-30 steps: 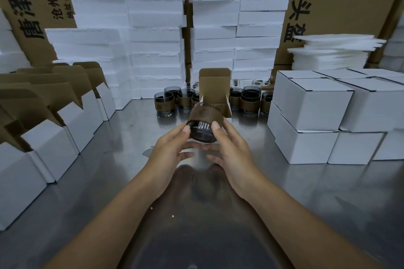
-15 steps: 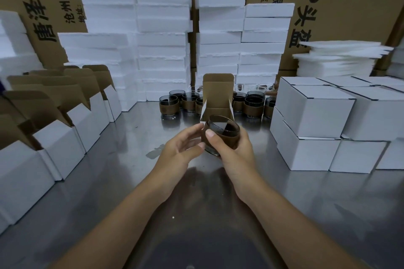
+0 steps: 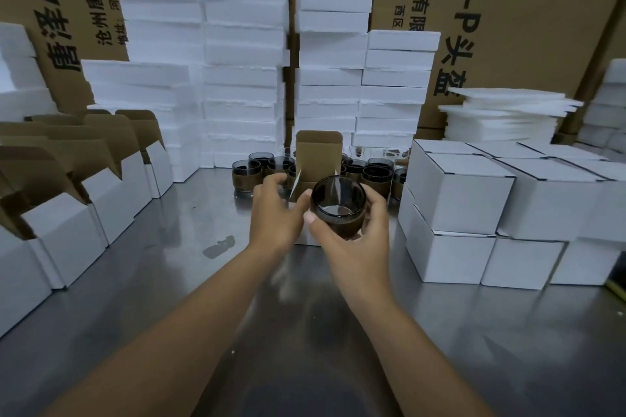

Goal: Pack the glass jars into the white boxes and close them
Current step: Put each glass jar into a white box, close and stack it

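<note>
The right hand grips the glass jar. Just behind it, the left hand holds the open white box. Keep the box still and lower the jar straight in.

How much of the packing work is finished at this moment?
Done: closed boxes stacked on the right. In hand: the right hand holds a jar at the open box, which the left hand holds. Left: more jars at the back and open boxes on the left.
</note>
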Available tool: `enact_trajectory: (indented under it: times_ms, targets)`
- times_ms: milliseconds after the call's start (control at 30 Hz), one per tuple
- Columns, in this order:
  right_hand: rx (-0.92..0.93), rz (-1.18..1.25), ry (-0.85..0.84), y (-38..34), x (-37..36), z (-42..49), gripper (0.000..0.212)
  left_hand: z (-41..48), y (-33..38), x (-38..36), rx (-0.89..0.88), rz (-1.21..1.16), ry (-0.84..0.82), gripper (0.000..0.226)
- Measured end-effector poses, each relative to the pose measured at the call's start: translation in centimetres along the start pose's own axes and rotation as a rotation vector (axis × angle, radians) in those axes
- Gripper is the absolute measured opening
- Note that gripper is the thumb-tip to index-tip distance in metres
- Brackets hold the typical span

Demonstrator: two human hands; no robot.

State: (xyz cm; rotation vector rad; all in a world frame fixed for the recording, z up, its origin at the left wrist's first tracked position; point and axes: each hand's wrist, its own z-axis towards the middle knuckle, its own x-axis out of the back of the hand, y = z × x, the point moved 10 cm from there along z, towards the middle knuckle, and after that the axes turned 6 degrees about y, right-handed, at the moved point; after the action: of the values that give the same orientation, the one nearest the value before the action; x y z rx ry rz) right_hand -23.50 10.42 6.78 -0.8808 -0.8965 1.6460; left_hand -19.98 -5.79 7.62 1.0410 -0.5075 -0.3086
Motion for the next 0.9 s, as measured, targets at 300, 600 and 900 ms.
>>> enact_trajectory:
  times_ms: [300,600,900]
  targets:
    - [0.064,-0.012,-0.038,-1.2,-0.5,-0.3,0.072,-1.2,1.7,1.5,-0.131,0.220,0.115,0.020]
    - [0.103,-0.011,-0.070,-2.7,-0.6,-0.6,0.062,-5.0,2.5,4.1,-0.186,0.118,0.116,0.020]
    - [0.177,-0.146,-0.074,-3.8,-0.3,-0.8,0.071,-5.6,2.7,4.6,-0.235,0.119,0.123,0.022]
